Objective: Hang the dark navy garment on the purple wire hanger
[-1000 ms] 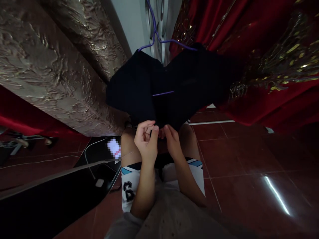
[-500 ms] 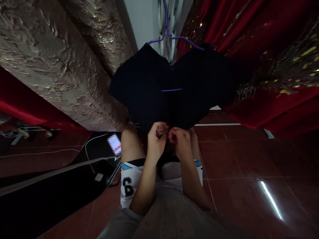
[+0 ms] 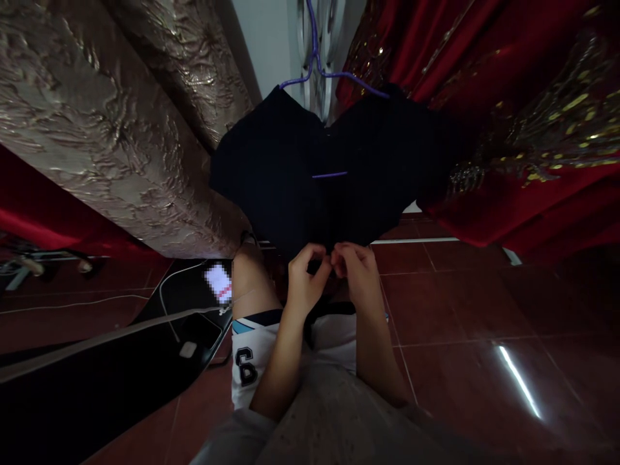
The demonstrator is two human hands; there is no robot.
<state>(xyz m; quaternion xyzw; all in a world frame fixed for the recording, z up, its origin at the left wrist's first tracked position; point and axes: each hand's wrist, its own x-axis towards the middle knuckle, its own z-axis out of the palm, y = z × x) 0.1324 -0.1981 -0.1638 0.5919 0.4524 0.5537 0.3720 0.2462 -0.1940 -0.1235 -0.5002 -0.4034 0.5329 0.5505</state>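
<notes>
A dark navy shirt (image 3: pixel 271 161) hangs in front of me on a purple hanger (image 3: pixel 316 64), whose lower bar shows through the parted front. My left hand (image 3: pixel 308 274) is closed in a pinch at the lower front edge of the shirt, thumb and forefinger making a ring. Close beside it, my right hand (image 3: pixel 357 268) pinches the other front edge, its fingers curled. The fingertips of both hands nearly meet. What lies right between them is too dark and small to make out.
To the left stands a black surface (image 3: pixel 97 387) with a lit phone (image 3: pixel 219 283), a white charger (image 3: pixel 188 349) and cables. Beige crinkled curtains (image 3: pixel 121 129) hang at left, red cloth with gold sequins (image 3: pixel 523 213) at right. Red tiles (image 3: pixel 460 303) cover the floor.
My fingers have shifted slightly at the shirt's front edges, and the right hand has turned a little more palm-down. The whole view has slid slightly; the shirt still hangs in place.
</notes>
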